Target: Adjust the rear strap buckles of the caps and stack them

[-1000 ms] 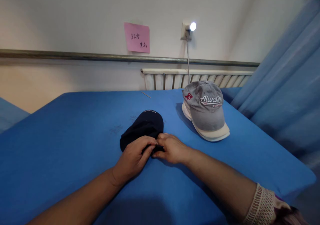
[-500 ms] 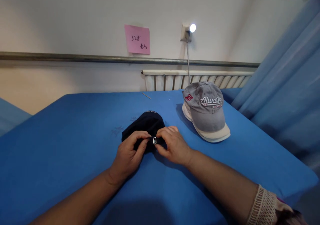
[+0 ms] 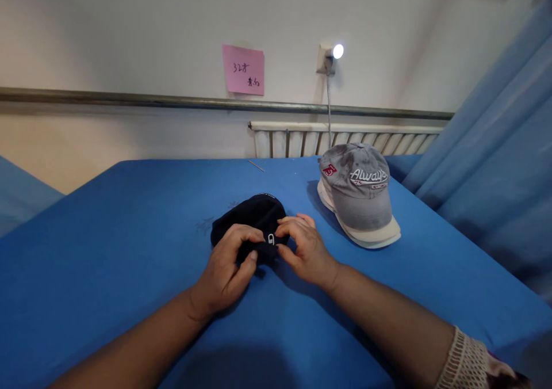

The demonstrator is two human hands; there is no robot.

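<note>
A black cap (image 3: 245,213) lies on the blue-covered table with its back strap toward me. On the strap sits a small silver buckle (image 3: 271,239), between my two hands. My left hand (image 3: 226,268) grips the strap left of the buckle, thumb below and fingers above. Right of the buckle, my right hand (image 3: 307,251) pinches the strap between thumb and fingers. Much of the cap's near edge is hidden behind my fingers.
Several stacked caps stand at the right, a grey one (image 3: 360,182) on top. A thin stick (image 3: 256,165) lies near the far edge of the blue table (image 3: 129,251). Behind are a metal rail (image 3: 172,101), a radiator (image 3: 302,141) and a lit plug (image 3: 337,51). Blue curtain (image 3: 487,147) hangs right.
The strap at the buckle has shifted under my fingers, and my left thumb has dropped away from the fingers a little. The whole view has moved slightly.
</note>
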